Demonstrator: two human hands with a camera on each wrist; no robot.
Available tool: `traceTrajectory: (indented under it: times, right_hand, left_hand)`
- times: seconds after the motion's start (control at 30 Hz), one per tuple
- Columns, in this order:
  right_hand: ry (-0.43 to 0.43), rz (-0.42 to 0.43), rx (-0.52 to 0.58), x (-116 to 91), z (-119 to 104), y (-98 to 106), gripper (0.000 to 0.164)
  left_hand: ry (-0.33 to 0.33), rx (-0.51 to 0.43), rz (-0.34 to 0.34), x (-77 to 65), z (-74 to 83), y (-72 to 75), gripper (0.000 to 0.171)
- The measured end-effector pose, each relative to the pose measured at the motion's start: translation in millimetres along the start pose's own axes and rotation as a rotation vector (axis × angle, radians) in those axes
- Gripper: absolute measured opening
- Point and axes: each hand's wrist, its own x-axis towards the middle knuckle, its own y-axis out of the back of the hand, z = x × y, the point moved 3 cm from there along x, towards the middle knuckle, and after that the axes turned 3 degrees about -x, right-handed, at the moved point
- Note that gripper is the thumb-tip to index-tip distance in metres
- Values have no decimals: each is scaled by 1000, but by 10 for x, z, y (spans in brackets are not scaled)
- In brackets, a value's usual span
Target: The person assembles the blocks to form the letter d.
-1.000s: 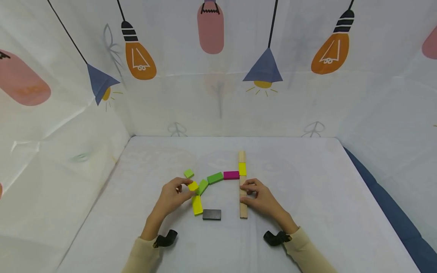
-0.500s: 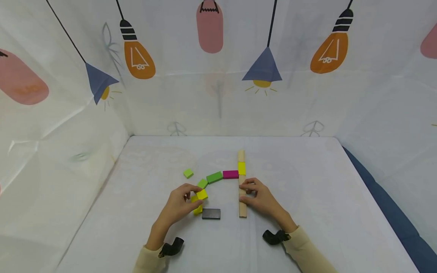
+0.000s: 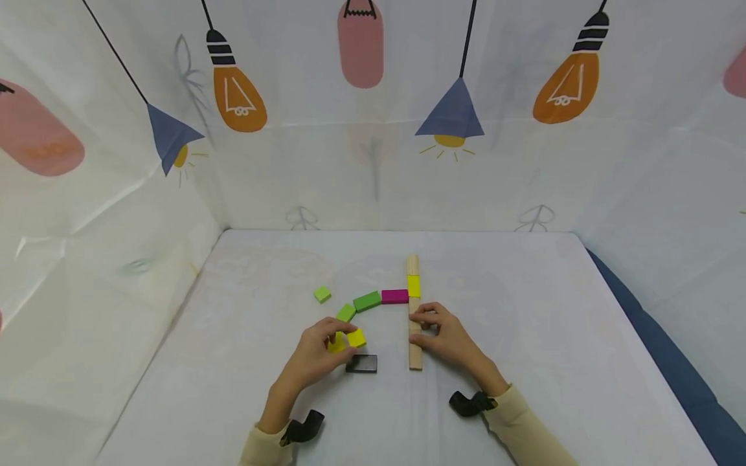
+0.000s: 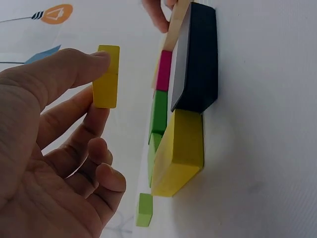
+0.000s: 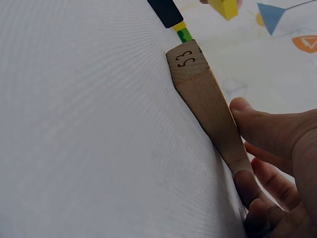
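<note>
My left hand (image 3: 323, 346) pinches a small yellow block (image 4: 106, 89) between thumb and fingers, lifted above the table. Below it stands a longer yellow block (image 4: 183, 144), partly covered by the hand in the head view. It meets a dark grey block (image 3: 362, 364). My right hand (image 3: 445, 333) has thumb and bent fingers on a straight row of wooden blocks (image 3: 415, 359), gripping it from the right side. One wooden block (image 5: 190, 62) bears the mark 53 on its end. A curve of light green (image 3: 346, 313), green (image 3: 367, 301) and magenta (image 3: 395, 296) blocks runs to that row.
A lime cube (image 3: 322, 294) lies apart, behind and left of the curve. Another yellow block (image 3: 414, 286) sits within the wooden row. The white table (image 3: 524, 291) backs onto a patterned curtain (image 3: 373, 181). A black wrist camera (image 3: 303, 427) hangs by the left sleeve.
My left hand has moved right and toward me with the small yellow block, from beside the light green block to near the dark grey one. The right hand stays in place.
</note>
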Motion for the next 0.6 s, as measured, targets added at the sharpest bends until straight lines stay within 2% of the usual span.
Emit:
traceTrajectory:
  times: [0.4,0.6]
  right_hand:
    - [5,8,-5,6,30,-13,44]
    - [-1,10,-7,7,31,-11,44]
  left_hand:
    - [-45,-27,-88,28,71,-220,31]
    - [-67,-47,-165,44,73,-335,31]
